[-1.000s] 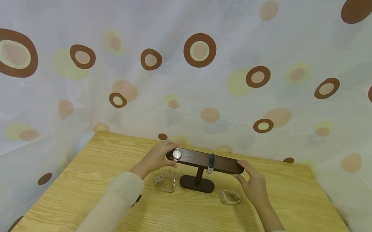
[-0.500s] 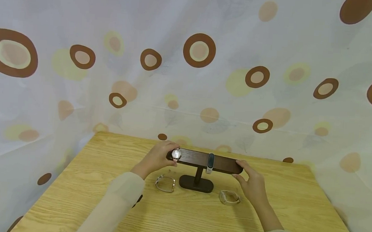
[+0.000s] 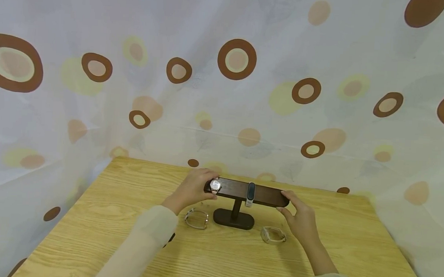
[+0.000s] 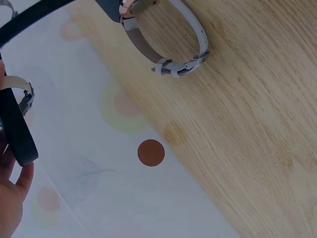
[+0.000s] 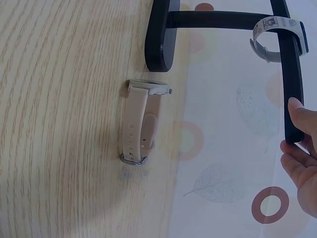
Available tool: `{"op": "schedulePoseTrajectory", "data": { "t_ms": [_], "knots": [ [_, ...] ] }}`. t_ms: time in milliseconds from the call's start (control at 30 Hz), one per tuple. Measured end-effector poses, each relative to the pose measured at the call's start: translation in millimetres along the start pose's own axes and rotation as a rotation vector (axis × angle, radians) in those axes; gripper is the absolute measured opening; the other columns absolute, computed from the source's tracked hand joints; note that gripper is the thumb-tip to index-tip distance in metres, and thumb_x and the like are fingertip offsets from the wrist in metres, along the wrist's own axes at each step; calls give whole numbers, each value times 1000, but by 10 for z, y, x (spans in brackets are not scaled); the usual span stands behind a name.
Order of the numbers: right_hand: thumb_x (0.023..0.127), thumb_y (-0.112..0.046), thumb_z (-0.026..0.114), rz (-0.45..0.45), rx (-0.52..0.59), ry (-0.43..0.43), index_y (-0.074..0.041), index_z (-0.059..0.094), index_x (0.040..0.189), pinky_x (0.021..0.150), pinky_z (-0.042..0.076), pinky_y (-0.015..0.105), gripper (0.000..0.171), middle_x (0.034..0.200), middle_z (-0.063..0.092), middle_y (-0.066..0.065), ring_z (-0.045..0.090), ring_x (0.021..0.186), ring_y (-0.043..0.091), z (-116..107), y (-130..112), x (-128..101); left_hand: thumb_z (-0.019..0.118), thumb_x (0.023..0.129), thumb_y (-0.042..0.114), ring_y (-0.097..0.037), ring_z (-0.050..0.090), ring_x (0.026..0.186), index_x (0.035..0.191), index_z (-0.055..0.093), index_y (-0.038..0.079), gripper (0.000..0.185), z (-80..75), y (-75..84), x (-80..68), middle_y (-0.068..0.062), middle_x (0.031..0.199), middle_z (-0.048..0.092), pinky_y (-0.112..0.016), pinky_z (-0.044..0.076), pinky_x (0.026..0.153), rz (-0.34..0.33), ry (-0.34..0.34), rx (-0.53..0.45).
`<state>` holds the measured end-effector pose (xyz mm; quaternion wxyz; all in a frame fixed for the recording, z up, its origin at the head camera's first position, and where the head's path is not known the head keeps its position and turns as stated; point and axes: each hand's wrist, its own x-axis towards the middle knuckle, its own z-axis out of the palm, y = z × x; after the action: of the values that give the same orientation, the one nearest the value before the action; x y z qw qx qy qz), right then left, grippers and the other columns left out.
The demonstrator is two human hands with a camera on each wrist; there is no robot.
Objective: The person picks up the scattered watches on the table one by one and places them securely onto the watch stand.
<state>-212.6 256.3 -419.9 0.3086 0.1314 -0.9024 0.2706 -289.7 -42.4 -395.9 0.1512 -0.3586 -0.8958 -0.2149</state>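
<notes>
A dark T-shaped watch stand [image 3: 234, 219] stands on the wooden table [image 3: 124, 234]. A round-faced watch [image 3: 215, 185] hangs near the left end of its bar [image 3: 268, 196], and a black band [image 3: 250, 193] hangs at the middle. My left hand [image 3: 204, 184] curls over the bar's left end and holds the round-faced watch. My right hand [image 3: 284, 201] pinches the bar's right end, and its fingertips [image 5: 295, 105] lie on the bar [image 5: 292, 84]. In the left wrist view only part of my left hand [image 4: 12, 198] shows beside the bar [image 4: 15, 124].
Two loose watches lie on the table: a grey-strapped watch [image 3: 196, 218] [image 4: 168, 44] left of the base, and a beige watch [image 3: 273, 235] [image 5: 141, 124] right of it. A spotted curtain [image 3: 225, 92] hangs close behind the table's far and side edges.
My left hand and the round-faced watch have slid a little to the right along the bar. My right hand stays at the bar's right end.
</notes>
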Motion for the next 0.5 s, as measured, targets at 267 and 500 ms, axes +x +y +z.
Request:
{"op": "schedulePoseTrajectory", "data": {
  "t_ms": [267, 500],
  "knots": [
    [68, 6, 76, 18, 4, -32, 7, 60, 115, 85, 50, 50, 50, 117, 59, 28, 56, 108, 45, -20, -7, 16, 80, 69, 30, -30, 53, 118, 123, 58, 7, 63, 2, 45, 2, -11, 126, 59, -50, 36, 104, -51, -36, 3],
    [70, 3, 75, 52, 4, -73, 5, 59, 117, 87, 50, 51, 50, 120, 58, 27, 56, 109, 44, -37, -12, 38, 81, 68, 31, -29, 55, 116, 120, 59, 7, 62, 19, 70, 21, -10, 123, 60, -47, 38, 103, -34, -20, 32]
  ]
}}
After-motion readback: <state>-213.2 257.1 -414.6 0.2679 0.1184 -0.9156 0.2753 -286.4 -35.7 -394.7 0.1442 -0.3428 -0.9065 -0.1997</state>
